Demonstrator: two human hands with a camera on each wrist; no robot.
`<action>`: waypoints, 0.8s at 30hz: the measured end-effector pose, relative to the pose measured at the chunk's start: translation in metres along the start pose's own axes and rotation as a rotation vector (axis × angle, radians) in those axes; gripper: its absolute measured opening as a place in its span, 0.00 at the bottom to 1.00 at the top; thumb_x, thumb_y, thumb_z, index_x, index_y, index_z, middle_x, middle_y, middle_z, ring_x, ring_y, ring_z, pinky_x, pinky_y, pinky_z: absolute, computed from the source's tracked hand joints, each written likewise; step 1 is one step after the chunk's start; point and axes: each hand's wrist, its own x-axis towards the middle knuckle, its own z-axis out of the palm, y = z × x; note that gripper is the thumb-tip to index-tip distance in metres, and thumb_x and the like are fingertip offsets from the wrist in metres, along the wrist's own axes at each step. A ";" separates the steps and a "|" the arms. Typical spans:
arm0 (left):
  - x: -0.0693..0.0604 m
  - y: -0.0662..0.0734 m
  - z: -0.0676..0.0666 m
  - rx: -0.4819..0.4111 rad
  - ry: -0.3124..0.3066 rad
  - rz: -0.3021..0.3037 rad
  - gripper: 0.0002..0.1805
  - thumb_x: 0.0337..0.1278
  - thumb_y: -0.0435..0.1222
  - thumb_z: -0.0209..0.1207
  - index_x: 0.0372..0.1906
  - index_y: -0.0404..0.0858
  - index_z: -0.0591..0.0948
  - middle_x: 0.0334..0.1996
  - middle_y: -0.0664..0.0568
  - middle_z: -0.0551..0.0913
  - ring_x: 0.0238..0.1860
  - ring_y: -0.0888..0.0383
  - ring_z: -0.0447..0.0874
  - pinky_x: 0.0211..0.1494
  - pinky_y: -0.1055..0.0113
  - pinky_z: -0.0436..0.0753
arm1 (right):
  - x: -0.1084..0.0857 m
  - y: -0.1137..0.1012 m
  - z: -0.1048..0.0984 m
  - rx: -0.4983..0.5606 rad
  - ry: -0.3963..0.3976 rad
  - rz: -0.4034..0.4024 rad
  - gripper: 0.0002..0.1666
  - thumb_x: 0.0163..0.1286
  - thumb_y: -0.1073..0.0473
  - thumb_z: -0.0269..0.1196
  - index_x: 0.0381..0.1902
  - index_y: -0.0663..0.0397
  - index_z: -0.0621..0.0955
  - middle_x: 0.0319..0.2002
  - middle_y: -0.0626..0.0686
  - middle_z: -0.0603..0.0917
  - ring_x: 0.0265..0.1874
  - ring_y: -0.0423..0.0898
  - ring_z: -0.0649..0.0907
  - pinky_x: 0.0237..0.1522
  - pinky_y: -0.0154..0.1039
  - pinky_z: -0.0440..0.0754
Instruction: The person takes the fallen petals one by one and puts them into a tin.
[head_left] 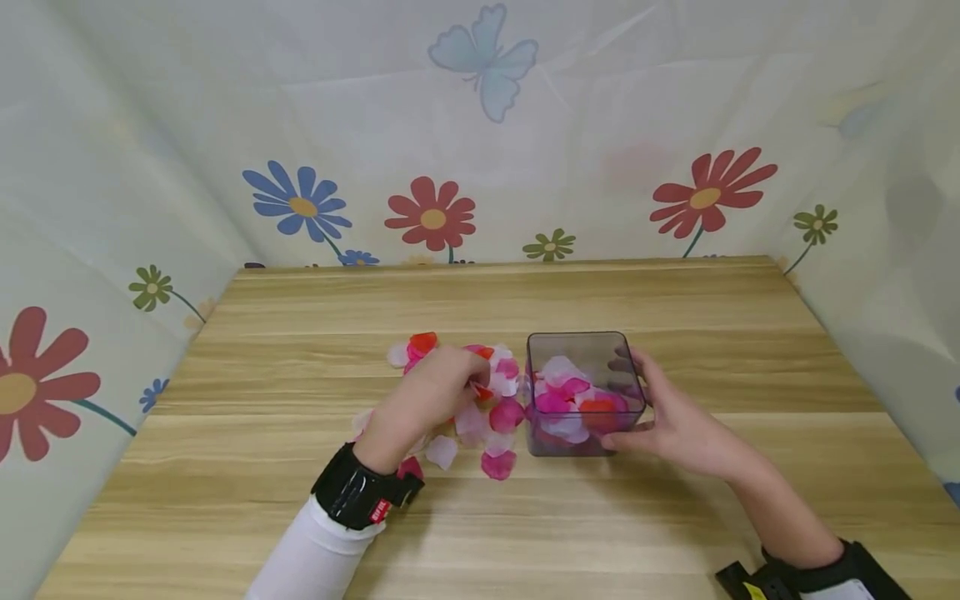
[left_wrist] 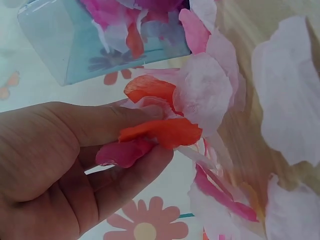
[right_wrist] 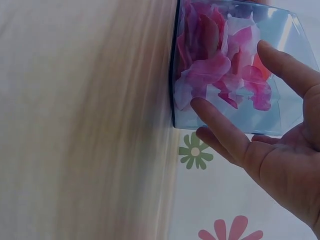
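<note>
Head view: left hand (head_left: 426, 396) pinches orange and pink petals (left_wrist: 162, 132) above a loose petal pile (head_left: 506, 414), well in from the tabletop's (head_left: 300, 308) far edge. Part-filled transparent box (head_left: 588, 354) stands just beside, toward the right edge; right hand (head_left: 678, 423), fingers spread wide, touches its side.

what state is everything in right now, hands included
left hand: pinching petals
right hand: fingers spread against the box
box: upright, partly filled, no lid visible
held petals: bunched between thumb and fingers
boxed petals: heaped, overlapping
loose petals: scattered on the table, some overlapping
table: partly strewn with petals
curtain: hanging, creased
wristbands: worn on both wrists
</note>
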 end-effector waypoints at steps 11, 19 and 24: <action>0.002 0.002 -0.009 -0.012 0.092 0.035 0.10 0.62 0.23 0.65 0.43 0.38 0.88 0.36 0.53 0.87 0.37 0.59 0.82 0.46 0.65 0.84 | -0.005 0.001 0.006 0.001 0.018 0.017 0.64 0.60 0.60 0.78 0.82 0.50 0.48 0.73 0.66 0.61 0.66 0.71 0.71 0.48 0.48 0.86; 0.001 0.006 -0.016 -0.006 0.198 0.039 0.09 0.62 0.25 0.66 0.42 0.40 0.88 0.38 0.54 0.87 0.36 0.60 0.81 0.44 0.68 0.83 | -0.008 0.000 0.007 -0.054 0.014 0.002 0.62 0.63 0.58 0.76 0.83 0.49 0.49 0.74 0.71 0.61 0.66 0.72 0.71 0.49 0.48 0.85; 0.001 0.008 -0.019 -0.019 0.261 0.058 0.09 0.61 0.26 0.68 0.43 0.40 0.89 0.37 0.54 0.86 0.35 0.61 0.81 0.45 0.69 0.84 | -0.009 -0.001 0.007 -0.079 0.017 0.010 0.63 0.64 0.58 0.76 0.84 0.50 0.48 0.74 0.72 0.60 0.66 0.72 0.71 0.49 0.48 0.85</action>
